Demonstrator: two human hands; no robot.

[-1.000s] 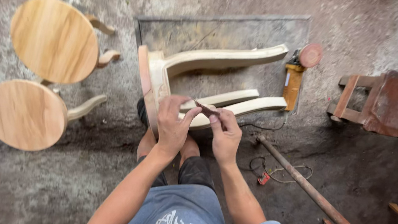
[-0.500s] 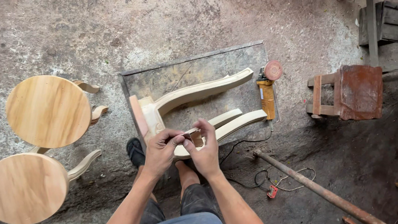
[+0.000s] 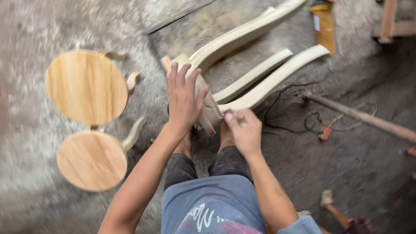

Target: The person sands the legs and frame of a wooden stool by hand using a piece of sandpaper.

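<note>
View from above of a person seated on a rough concrete floor (image 3: 36, 11), legs out in front, working on an unfinished pale wood stool (image 3: 243, 60) lying on its side just beyond the feet; three curved legs point up and to the right, away from the person, w/ the round seat edge-on nearest the hands.

Left hand (image 3: 183, 97) lies flat on the seat edge, fingers spread & open, pressing rather than gripping; right hand (image 3: 243, 130) is just beside it at the base of the lowest leg, fingers curled shut on something small, prob. a scrap of sandpaper, but motion blur hides it; can't tell for sure.

Handling, as a judgement: stool looks rigid solid wood, moderately heavy, not fragile; bare sanded surface prob. smooth & a bit slippery w/ dust; curved legs are the thinner parts & the joints at the seat the likeliest weak spot; best hold is the thick seat rim or a leg close to the seat, not the leg tips.

Around it: two finished stools w/ round tops to the left, upper stool (image 3: 86, 86) & lower stool (image 3: 92, 159), well apart from the hands; a yellow power tool (image 3: 324, 27) near the leg tips; a black cord (image 3: 288, 114) & long metal bar (image 3: 378, 124) on the right.
</note>
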